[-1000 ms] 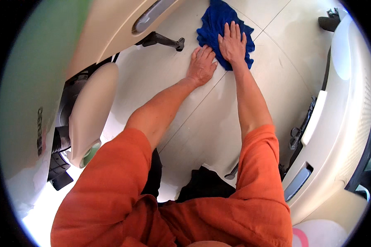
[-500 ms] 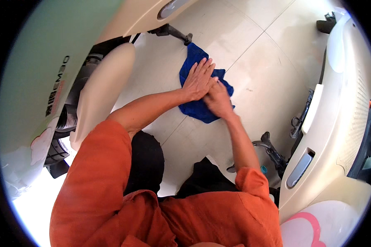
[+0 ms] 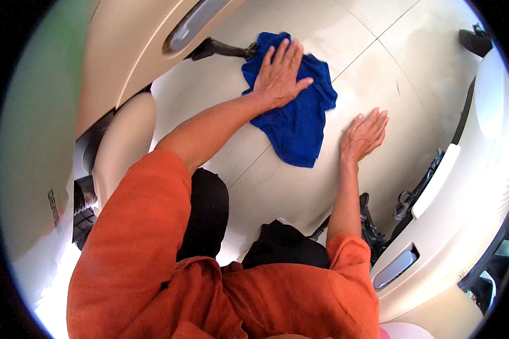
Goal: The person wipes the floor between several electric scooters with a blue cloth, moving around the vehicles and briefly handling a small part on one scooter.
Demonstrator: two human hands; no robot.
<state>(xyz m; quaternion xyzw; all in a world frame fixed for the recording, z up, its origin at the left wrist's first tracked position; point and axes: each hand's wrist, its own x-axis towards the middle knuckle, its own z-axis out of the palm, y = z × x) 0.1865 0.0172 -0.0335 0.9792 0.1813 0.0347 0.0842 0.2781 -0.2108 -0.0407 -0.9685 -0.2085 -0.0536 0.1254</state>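
A dark blue cloth (image 3: pixel 300 127) lies spread and wrinkled on the pale tiled floor. My left hand (image 3: pixel 279 76) rests flat on its upper part, fingers stretched out and thumb apart. To the right of the cloth, my right hand (image 3: pixel 363 135) is over the floor with its fingers extended. Nothing is in it, and a gap separates it from the cloth. The cloth's far left corner meets the end of a black kickstand (image 3: pixel 226 50).
A cream and green scooter (image 3: pixel 147 51) with a rounded beige fender (image 3: pixel 124 127) stands at my left. Another cream scooter (image 3: pixel 435 226) is close at my right, its black stand (image 3: pixel 370 223) near my forearm. Light floor tiles (image 3: pixel 373 73) stretch between them.
My hands, one over the other on the cloth before, are now apart. The right moved off to the right; the left slid farther away. The cloth is spread wider.
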